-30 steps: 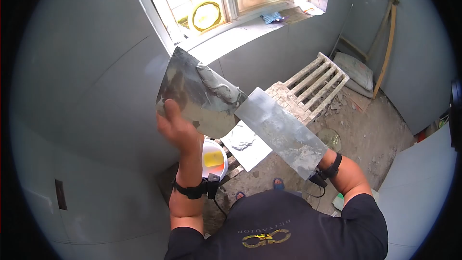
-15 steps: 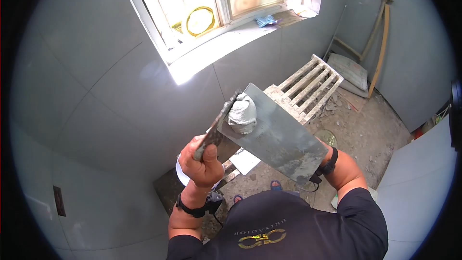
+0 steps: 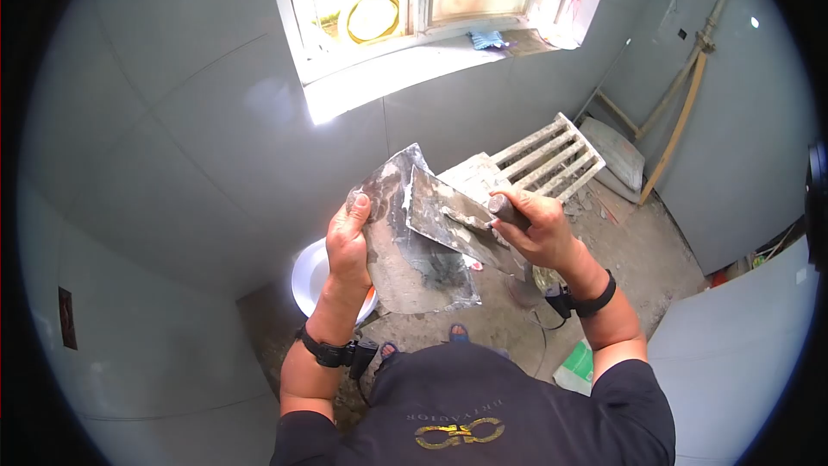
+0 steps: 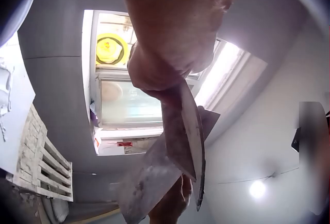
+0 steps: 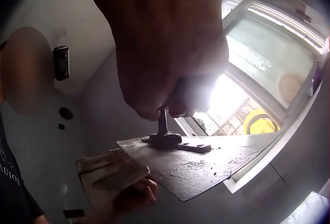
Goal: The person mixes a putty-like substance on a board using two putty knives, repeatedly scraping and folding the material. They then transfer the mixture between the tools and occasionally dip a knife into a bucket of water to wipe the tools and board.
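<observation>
My left hand (image 3: pixel 348 252) grips a wide scraper (image 3: pixel 392 272) by its edge, with the thumb on its stained grey face. My right hand (image 3: pixel 545 237) is curled round the dark handle of a plastering trowel (image 3: pixel 435 210). The trowel's handle side faces up in the head view, and its blade overlaps the scraper there. In the right wrist view, the handle's post and mount rise from the spattered blade (image 5: pixel 201 167). From the left wrist view the scraper (image 4: pixel 181 136) shows nearly edge-on, with the trowel blade (image 4: pixel 142 183) beyond it.
A white bucket (image 3: pixel 302 289) stands below the left hand. Behind the tools is a slatted bench (image 3: pixel 561 148), with a white board (image 4: pixel 14 121) bearing grey smears near it. The windowsill (image 3: pixel 388 78) lies ahead. A green-and-white bag (image 3: pixel 576 369) lies on the floor at right.
The trowel has been turned over, from its flat face to its handle side. The scraper has swung from edge-on to face up. The lump of grey paste seen between them is out of sight.
</observation>
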`<action>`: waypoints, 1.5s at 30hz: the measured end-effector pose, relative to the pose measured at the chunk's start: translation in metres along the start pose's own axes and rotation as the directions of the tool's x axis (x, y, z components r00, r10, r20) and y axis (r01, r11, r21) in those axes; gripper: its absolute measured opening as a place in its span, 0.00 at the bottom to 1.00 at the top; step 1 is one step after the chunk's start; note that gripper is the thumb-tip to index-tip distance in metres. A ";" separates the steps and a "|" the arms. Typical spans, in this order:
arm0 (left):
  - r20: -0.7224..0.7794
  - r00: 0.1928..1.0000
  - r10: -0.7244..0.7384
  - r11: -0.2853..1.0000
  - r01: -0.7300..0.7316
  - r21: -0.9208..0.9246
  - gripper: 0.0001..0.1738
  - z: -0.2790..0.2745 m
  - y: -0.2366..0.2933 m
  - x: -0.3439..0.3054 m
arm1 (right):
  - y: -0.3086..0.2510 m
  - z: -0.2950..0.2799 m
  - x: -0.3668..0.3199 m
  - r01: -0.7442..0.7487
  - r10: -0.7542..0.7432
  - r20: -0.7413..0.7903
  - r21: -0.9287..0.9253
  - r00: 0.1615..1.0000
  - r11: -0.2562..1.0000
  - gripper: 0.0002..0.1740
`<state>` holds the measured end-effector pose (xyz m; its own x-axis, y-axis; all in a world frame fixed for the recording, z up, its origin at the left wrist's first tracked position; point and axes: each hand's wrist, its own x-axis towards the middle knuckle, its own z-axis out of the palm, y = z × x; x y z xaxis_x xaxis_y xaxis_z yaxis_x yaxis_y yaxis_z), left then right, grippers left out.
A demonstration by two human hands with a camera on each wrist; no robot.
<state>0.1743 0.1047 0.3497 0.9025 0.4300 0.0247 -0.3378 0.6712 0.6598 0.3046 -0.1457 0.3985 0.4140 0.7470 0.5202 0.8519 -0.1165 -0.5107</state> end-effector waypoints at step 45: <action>-0.383 0.913 -0.139 0.938 0.245 0.246 0.24 0.128 -0.237 0.007 | 0.267 -0.231 -0.523 0.042 0.991 0.115 0.993 -0.072 -0.112 0.09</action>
<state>0.2944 -0.1285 0.2894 0.7685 0.5311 -0.3568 -0.0298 0.5867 0.8092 0.3899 -0.7189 0.1483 0.7771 -0.0940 -0.6224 -0.3968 0.6943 -0.6004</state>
